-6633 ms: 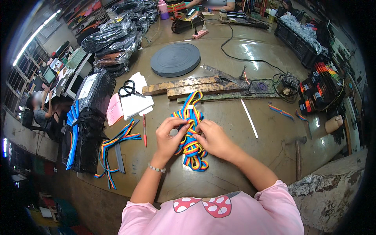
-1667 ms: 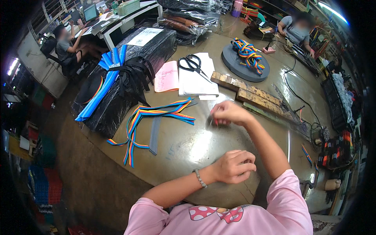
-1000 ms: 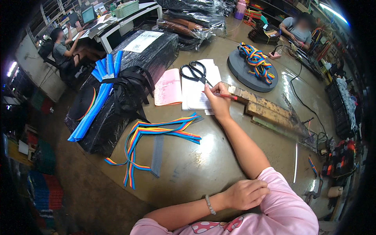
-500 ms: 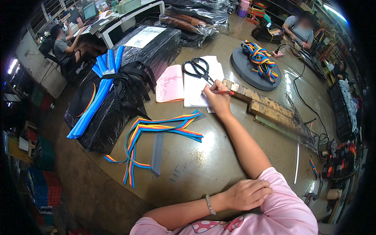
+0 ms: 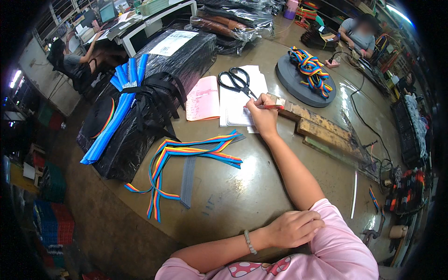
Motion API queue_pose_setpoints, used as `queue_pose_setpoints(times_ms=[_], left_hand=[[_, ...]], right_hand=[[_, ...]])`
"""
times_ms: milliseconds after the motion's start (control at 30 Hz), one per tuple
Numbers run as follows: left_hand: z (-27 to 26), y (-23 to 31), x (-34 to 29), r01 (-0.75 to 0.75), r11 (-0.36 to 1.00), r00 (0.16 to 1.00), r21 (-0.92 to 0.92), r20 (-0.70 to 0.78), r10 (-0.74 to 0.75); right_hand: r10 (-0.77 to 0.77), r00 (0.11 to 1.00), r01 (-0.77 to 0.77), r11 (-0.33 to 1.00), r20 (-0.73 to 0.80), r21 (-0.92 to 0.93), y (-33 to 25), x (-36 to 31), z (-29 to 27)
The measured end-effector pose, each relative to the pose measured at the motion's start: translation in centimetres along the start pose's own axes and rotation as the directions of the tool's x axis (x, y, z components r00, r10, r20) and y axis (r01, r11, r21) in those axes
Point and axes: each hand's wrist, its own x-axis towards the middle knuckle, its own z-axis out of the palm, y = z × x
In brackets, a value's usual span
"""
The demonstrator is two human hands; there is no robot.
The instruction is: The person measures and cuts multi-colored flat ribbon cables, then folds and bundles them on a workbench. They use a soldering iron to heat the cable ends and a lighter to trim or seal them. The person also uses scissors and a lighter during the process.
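My right hand [image 5: 264, 116] grips a red pen [image 5: 273, 107] over the right edge of some white papers [image 5: 235, 111]. Black-handled scissors [image 5: 234, 80] lie on those papers, blades pointing toward this hand. A pink written sheet [image 5: 203, 99] lies beside them on the left. My left hand [image 5: 295, 228], with a beaded bracelet at the wrist, rests against my pink right sleeve [image 5: 333, 221]. Its fingers are curled; their inner side is hidden. Left of my right forearm, rainbow-striped straps [image 5: 186, 150] lie loosely across a grey strap [image 5: 188, 186] on the table.
A black-wrapped package [image 5: 186, 51] carries blue straps [image 5: 112, 119] and black straps [image 5: 156, 93]. Right of the papers are a worn wooden block [image 5: 322, 128] and a grey webbing roll [image 5: 294, 84] topped with bundled rainbow straps [image 5: 310, 70]. Two people sit farther off.
My right hand and the pen have shifted slightly, the pen now lying more level. The person at the far left has turned and lowered their head. My left hand stays put.
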Motion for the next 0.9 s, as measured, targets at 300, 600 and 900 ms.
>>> queue_pose_setpoints(times_ms=[300,600,900], left_hand=[[0.0,-0.2,0.0,-0.005,1.000,1.000,0.013,0.012,0.005],[0.1,-0.3,0.1,-0.030,0.999,0.999,0.013,0.022,0.030],[0.2,-0.3,-0.1,-0.025,0.999,1.000,0.025,0.017,0.025]], right_hand=[[0.010,1.000,-0.009,1.000,0.020,-0.025,-0.1,-0.3,0.2],[-0.008,0.999,0.007,0.999,0.034,0.050,-0.3,-0.2,-0.4],[0.036,0.994,-0.040,0.998,0.104,0.040,1.5,-0.4,0.4]])
